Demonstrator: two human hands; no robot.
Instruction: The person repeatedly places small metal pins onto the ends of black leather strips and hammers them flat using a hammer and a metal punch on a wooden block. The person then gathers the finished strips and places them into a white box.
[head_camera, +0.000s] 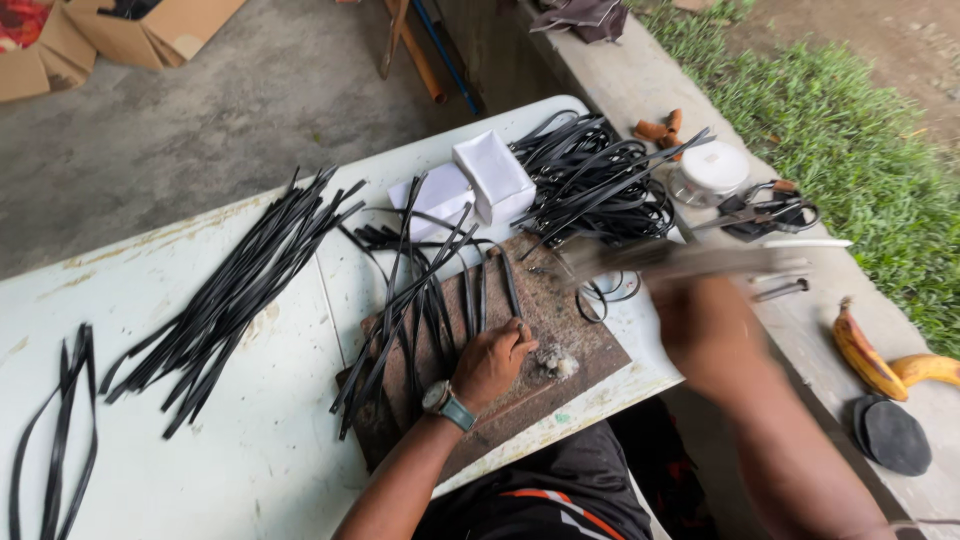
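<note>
My left hand (492, 358), with a watch on the wrist, presses down on a black rubber strip (508, 285) that lies on a worn brown board (560, 320). Beside its fingers sits a small whitish clump (557, 364). My right hand (700, 330) is blurred with motion and grips the handle of a long blade (690, 260) held flat above the board's far right corner. More black strips (420, 290) lie fanned over the board's left side.
A long bundle of black strips (235, 295) lies on the white table (250, 450); a few more (60, 430) at far left. A tangled coil (590, 180), two white boxes (490, 175), a lidded jar (712, 170), scissors (770, 210) and bananas (880, 360) lie to the right.
</note>
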